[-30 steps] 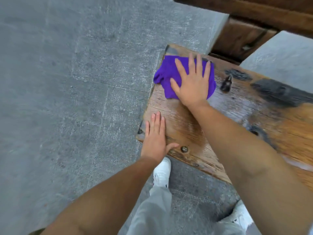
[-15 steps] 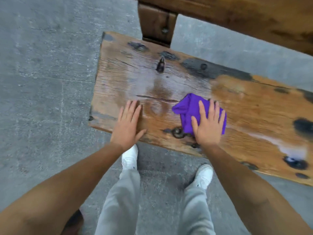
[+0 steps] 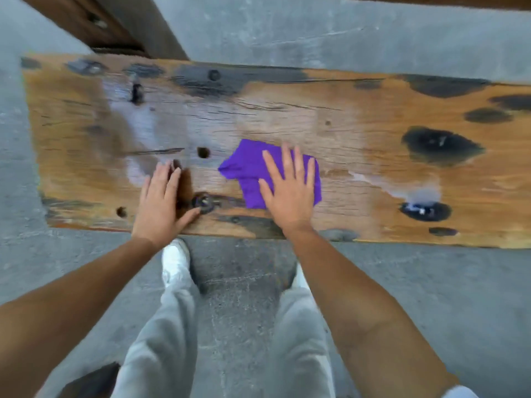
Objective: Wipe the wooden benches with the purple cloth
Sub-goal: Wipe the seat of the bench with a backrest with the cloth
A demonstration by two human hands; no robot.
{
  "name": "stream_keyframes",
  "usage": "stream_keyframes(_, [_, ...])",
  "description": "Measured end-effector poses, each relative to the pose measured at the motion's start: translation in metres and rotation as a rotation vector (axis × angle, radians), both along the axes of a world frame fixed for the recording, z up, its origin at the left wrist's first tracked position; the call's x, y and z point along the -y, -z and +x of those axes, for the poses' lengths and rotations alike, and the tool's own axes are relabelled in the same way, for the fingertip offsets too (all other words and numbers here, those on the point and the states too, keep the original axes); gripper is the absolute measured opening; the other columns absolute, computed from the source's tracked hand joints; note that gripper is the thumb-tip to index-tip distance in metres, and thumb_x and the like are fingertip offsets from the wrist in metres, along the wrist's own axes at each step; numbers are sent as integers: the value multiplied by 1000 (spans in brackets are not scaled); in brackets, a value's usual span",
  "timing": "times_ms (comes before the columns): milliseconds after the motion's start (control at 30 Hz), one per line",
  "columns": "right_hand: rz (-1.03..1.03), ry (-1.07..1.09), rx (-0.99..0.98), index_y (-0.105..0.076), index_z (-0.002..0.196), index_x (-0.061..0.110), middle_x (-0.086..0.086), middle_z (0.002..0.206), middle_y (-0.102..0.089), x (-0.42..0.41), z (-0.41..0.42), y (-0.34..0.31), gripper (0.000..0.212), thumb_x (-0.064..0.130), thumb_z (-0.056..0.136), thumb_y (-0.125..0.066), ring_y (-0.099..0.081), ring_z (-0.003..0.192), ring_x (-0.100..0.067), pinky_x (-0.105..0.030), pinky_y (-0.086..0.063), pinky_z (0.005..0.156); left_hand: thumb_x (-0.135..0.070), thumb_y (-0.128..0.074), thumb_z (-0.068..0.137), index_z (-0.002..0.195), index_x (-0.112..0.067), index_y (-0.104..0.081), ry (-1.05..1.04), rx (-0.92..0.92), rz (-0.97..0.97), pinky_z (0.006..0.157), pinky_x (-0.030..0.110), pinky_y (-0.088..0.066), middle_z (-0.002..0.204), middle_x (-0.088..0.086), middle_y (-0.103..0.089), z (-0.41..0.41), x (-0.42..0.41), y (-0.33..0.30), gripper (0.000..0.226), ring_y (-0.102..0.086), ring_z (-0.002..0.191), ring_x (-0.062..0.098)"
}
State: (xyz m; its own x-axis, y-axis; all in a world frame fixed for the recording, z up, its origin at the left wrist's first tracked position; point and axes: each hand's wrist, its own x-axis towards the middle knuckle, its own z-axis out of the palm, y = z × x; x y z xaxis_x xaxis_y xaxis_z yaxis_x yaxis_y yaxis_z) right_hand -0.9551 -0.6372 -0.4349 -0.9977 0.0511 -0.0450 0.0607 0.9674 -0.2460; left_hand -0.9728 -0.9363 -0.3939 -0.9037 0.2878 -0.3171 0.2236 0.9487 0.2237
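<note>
A worn wooden bench (image 3: 359, 130) with dark burn-like patches and bolt heads runs across the view. The purple cloth (image 3: 247, 173) lies crumpled on its middle, toward the near edge. My right hand (image 3: 290, 191) presses flat on the cloth's right part, fingers spread. My left hand (image 3: 161, 202) rests flat on the bare wood to the left of the cloth, beside a bolt head (image 3: 204, 203), holding nothing. A wet sheen covers the wood left of and behind the cloth.
Grey concrete paving (image 3: 431, 297) surrounds the bench. A dark wooden post (image 3: 94, 21) stands behind the bench's far left. My legs in light grey trousers and a white shoe (image 3: 173, 262) stand at the near edge.
My right hand has slid the cloth from the bench's left end rightward along the plank. My left hand has followed to the right, and my view has swung to face the bench squarely.
</note>
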Motion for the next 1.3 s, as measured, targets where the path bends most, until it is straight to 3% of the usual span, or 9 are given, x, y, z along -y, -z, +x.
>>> stream_keyframes(200, [139, 379, 198, -36, 159, 27, -15, 166, -33, -205, 63, -12, 62, 51, 102, -42, -28, 154, -37, -60, -24, 122, -69, -52, 87, 154, -1, -23, 249, 8, 136, 126, 50, -8, 166, 21, -14, 12, -168, 9, 99, -9, 155, 36])
stream_keyframes(367, [167, 686, 238, -31, 161, 19, -21, 167, -26, -274, 67, -18, 65, 46, 102, -41, -22, 155, -40, -62, -19, 122, -82, -39, 80, 157, 3, -10, 179, 91, -63, 124, 59, -7, 167, 23, 2, 26, -244, 10, 118, 4, 155, 38])
stream_keyframes(467, [131, 744, 189, -30, 162, 20, -22, 167, -24, -236, 36, -16, 68, 45, 100, -43, -20, 155, -42, -64, -16, 122, -84, -39, 80, 157, 4, -6, 185, 149, -142, 123, 60, -4, 166, 24, 7, 25, -250, 9, 122, 8, 154, 39])
stream_keyframes(667, [40, 293, 150, -28, 160, 37, -21, 167, -25, -115, -16, -23, 63, 48, 99, -43, -20, 155, -43, -67, -11, 122, -72, -66, 75, 158, 2, -13, 10, 152, -19, 124, 54, 0, 168, 19, 3, 33, -248, -3, 122, 6, 156, 34])
stream_keyframes(767, [60, 223, 206, -27, 159, 43, -20, 165, -30, -118, -26, -22, 62, 52, 100, -45, -25, 153, -43, -67, -16, 122, -67, -71, 75, 157, 1, -18, -142, 99, -3, 124, 57, -4, 168, 18, -2, 47, -227, -7, 119, 0, 156, 35])
stream_keyframes(900, [56, 323, 199, -33, 160, 32, -22, 166, -26, -131, -46, -22, 65, 48, 100, -50, -22, 154, -41, -65, -18, 122, -70, -66, 77, 157, -2, -19, -225, 51, -116, 122, 59, -16, 168, 16, -6, 30, -152, -9, 116, -3, 156, 34])
stream_keyframes(1000, [29, 502, 235, -29, 161, 19, -24, 168, -18, -96, -84, -24, 71, 43, 99, -52, -13, 157, -40, -66, -10, 123, -82, -54, 75, 160, -5, -1, -223, 251, -215, 123, 59, -11, 168, 15, 13, 11, -107, -14, 126, 13, 155, 33])
stream_keyframes(1100, [20, 311, 203, -26, 162, 17, -26, 168, -16, -27, -127, -22, 76, 49, 97, -49, -12, 157, -42, -66, -6, 124, -83, -50, 75, 157, -6, 17, -155, 330, -242, 123, 60, -5, 161, 17, 32, 12, -88, -10, 130, 30, 149, 35])
stream_keyframes(1300, [29, -57, 228, -23, 163, 21, -26, 168, -14, 122, -176, -20, 78, 54, 95, -43, -8, 157, -43, -68, -4, 123, -62, -67, 82, 156, -7, 20, -159, 384, -162, 122, 62, 0, 162, 16, 32, 9, -86, -12, 126, 29, 150, 34])
